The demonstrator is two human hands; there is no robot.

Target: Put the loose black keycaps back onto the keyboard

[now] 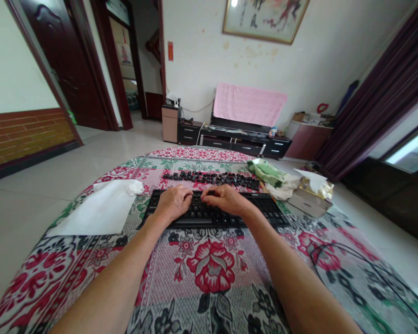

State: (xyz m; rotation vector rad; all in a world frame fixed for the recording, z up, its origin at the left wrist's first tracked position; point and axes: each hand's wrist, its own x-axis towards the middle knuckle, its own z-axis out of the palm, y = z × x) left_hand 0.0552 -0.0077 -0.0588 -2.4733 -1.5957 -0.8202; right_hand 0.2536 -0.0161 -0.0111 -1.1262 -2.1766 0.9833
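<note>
Working over the black keyboard (198, 220), both hands meet near its middle, at the far rows. The left hand (174, 202) lies over the keyboard's left part, fingers bent and drawn close together; whether they pinch anything is hidden. The right hand (227, 199) reaches in over the middle from the right, thumb and fingers narrowly set; something dark shows by the fingertips, but I cannot tell whether it is a held piece or only keys behind.

The keyboard lies flat on the flowered tablecloth (214, 264). Just beyond it runs a row of loose black keycaps (212, 178). Left of it lies a white sheet (94, 211) with a crumpled tissue (135, 187) on its far corner; right of it are a green packet (270, 172) and a small box (309, 202).

The step in hand looks like handling single keys, though fitting or lifting cannot be told apart. The next move seems to call for a light fingertip pinch, square over one key's spot, with the keyboard steadied.
</note>
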